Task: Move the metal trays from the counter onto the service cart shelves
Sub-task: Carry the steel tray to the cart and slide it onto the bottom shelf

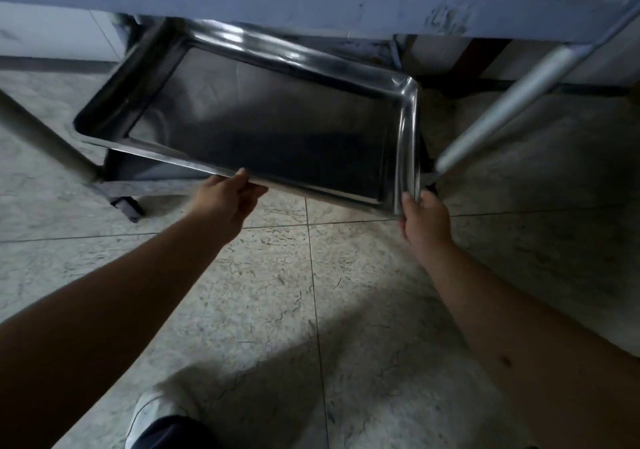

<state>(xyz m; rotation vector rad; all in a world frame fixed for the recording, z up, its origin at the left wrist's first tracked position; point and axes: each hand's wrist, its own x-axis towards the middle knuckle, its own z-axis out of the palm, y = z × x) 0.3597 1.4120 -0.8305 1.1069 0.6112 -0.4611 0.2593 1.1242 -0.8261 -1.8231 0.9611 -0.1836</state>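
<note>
Cart leg point(498, 113) beside tray point(277, 119)

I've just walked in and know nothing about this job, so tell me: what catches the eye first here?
A big shiny metal tray fills the middle, held tilted under the cart's upper shelf. The left hand grips its near edge and the right hand grips its near right corner. Below them lies a speckled tiled floor, with a white shoe at the bottom.
</note>
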